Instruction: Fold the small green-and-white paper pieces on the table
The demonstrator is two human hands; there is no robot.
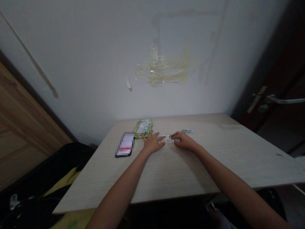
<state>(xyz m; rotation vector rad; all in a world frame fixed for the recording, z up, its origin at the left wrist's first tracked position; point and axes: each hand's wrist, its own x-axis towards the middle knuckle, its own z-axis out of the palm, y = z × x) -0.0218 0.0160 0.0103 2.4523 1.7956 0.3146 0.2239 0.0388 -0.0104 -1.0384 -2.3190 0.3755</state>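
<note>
Between my hands a small white packet (168,139) with coloured print lies flat on the table. My left hand (152,143) rests on the table at its left end, fingers spread, with the index finger and thumb touching that end. At the right end, the curled fingers and thumb of my right hand (183,140) close on the packet's edge. Just behind my left hand is a stack of green and white packets (143,128). Beyond my right hand lies a narrow green and white strip (188,130), apart from it.
A phone (125,144) with a blurred-out screen lies left of my left hand. The pale wooden table (214,159) meets a wall (95,63) with peeling clear tape (164,71). A dark door with a metal handle (286,101) stands at right, a wooden panel (21,127) at left.
</note>
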